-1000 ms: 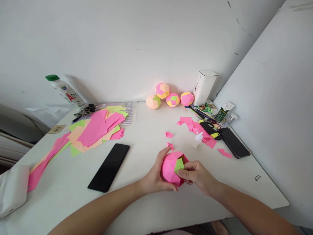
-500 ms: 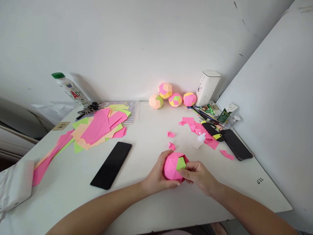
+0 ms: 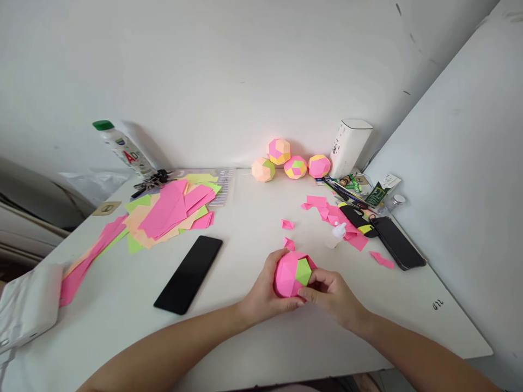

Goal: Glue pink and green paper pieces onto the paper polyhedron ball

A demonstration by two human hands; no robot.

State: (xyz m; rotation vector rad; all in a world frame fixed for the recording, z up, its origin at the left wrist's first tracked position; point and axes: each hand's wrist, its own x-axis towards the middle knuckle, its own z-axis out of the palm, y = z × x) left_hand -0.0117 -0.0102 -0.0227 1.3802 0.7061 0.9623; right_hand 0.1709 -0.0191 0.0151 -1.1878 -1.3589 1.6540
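Note:
A pink folded-paper ball [image 3: 287,276] with one green facet sits between my hands above the front of the white table. My left hand [image 3: 267,291] wraps round its left side, thumb below and fingers behind. My right hand [image 3: 333,296] pinches the ball's right edge beside the green facet, with the thumb in front and fingers partly hidden by the paper. At the upper right of the ball a pink flap stands out. Just beyond it lie two small folded pink paper pieces, a nearer one [image 3: 289,243] and a farther one [image 3: 287,224].
Finished paper balls [image 3: 295,167] lean against the wall. Loose coloured paper [image 3: 165,212] lies at left, near a black phone [image 3: 188,275]. At right are pink pieces [image 3: 327,209], a small white glue bottle [image 3: 339,230], a yellow-black cutter [image 3: 357,219] and another phone [image 3: 398,242].
My right thumb has slid from the green facet down to the ball's lower right edge, uncovering more green. Both hands still hold the ball; the view has shifted slightly.

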